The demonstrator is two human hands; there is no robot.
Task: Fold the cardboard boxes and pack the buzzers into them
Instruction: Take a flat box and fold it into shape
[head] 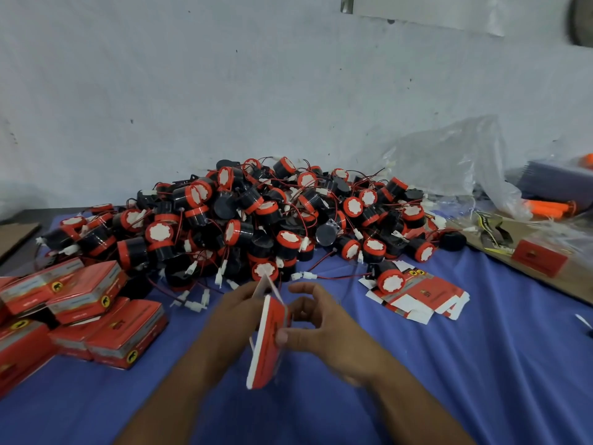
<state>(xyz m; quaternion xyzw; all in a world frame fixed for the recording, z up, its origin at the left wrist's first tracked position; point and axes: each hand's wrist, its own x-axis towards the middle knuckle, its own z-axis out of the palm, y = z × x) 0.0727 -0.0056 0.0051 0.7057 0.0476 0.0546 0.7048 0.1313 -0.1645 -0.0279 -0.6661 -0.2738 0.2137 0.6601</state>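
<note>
fingers (305,288) of l hand (236,314), r hand (324,330) pinch flat red box (270,346); white edges

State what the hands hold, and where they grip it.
A flat red cardboard box: left hand grips its upper left side, right hand pinches its right edge.

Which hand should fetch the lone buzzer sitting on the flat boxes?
Right, probably. The buzzer lies on the right hand's side; the left hand, gripping the box, would have to reach across it.
</note>
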